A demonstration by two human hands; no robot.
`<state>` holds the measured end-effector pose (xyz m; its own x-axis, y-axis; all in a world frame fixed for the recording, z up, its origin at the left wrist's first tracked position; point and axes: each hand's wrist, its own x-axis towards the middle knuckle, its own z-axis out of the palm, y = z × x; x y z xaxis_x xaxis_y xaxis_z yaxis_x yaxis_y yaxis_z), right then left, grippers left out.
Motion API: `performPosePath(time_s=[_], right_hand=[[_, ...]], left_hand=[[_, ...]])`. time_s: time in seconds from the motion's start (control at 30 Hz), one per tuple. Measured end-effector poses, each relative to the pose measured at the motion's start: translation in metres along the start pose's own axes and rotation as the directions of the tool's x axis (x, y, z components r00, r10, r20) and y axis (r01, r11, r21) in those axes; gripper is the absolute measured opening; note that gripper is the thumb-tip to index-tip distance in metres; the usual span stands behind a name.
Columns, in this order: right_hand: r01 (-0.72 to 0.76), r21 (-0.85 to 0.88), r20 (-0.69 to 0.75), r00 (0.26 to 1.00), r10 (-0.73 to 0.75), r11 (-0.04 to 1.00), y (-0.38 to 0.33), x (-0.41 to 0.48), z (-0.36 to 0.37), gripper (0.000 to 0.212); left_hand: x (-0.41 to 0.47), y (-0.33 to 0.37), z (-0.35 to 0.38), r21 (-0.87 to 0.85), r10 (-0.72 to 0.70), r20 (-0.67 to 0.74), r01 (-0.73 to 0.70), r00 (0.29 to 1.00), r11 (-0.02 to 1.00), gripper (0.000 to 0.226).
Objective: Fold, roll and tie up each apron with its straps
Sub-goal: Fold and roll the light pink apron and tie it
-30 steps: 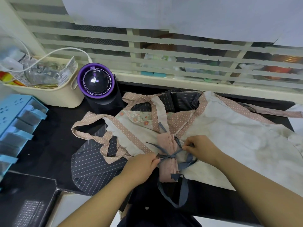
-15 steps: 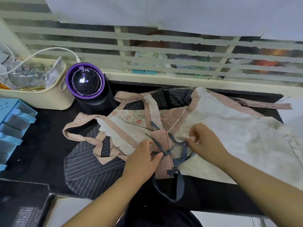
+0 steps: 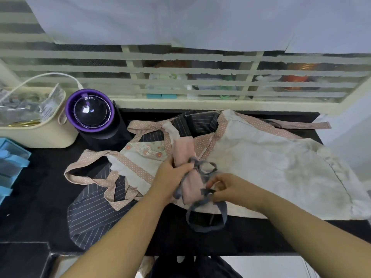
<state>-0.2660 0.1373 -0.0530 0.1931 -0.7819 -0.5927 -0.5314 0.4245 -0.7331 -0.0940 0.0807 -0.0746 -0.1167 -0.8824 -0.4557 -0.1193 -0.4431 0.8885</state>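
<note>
- The rolled pink apron [image 3: 183, 146] is lying straight ahead of the person, between the two hands. Its long axis is running away from them toward the window, near end angled slightly right.
- The left hand [image 3: 170, 175] is wrapping round the roll's middle from the left, fingers curled over the top of it.
- The right hand [image 3: 230, 187] is sitting just right of the roll's near end, thumb and fingertips pinching a tail of the grey strap [image 3: 206, 225]. It is touching strap only, not the roll.
- So the left is the hand on the bundle. I'd judge any tightening pull is going rightward, across the roll's axis, with the left bracing.
- The roll is looking narrow and fairly tight, dusty pink. The strap is crossing its middle in a loose, open knot, one long loop dangling over the counter's front edge.
- It is resting on the white apron [image 3: 271, 167], beside the striped apron [image 3: 94, 213], on the black counter [image 3: 40, 197].
</note>
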Motion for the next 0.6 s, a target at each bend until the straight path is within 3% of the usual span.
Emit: performPosePath(time_s=[0.1, 0.23, 0.33, 0.43, 0.5, 0.6], right_hand=[[0.087, 0.011, -0.219, 0.972, -0.083, 0.996, -0.029, -0.011, -0.029, 0.017], [0.157, -0.161, -0.548, 0.807, -0.221, 0.974, -0.068, -0.018, -0.066, 0.005], [0.258, -0.067, -0.730, 0.646, -0.224, 0.964, -0.092, -0.023, -0.093, 0.010], [0.417, 0.127, -0.836, 0.533, -0.129, 0.900, -0.120, -0.026, -0.120, 0.018], [0.501, 0.371, -0.844, 0.533, 0.059, 0.782, -0.135, -0.024, -0.135, 0.020], [0.640, 0.681, -0.720, 0.675, 0.163, 0.355, -0.171, -0.027, -0.142, 0.016]], left_hand=[[0.008, 0.059, -0.016, -0.312, 0.071, -0.051, -0.084, 0.996, 0.946, 0.024], [0.001, 0.139, -0.041, -0.468, 0.141, -0.069, -0.157, 0.988, 0.870, 0.017], [-0.010, 0.184, -0.061, -0.602, 0.237, -0.068, -0.229, 0.969, 0.765, 0.020], [-0.021, 0.219, -0.082, -0.708, 0.289, -0.117, -0.284, 0.950, 0.647, 0.020], [-0.015, 0.226, -0.094, -0.741, 0.278, -0.162, -0.303, 0.947, 0.599, 0.014], [-0.011, 0.230, -0.112, -0.765, 0.238, -0.195, -0.299, 0.952, 0.571, 0.011]])
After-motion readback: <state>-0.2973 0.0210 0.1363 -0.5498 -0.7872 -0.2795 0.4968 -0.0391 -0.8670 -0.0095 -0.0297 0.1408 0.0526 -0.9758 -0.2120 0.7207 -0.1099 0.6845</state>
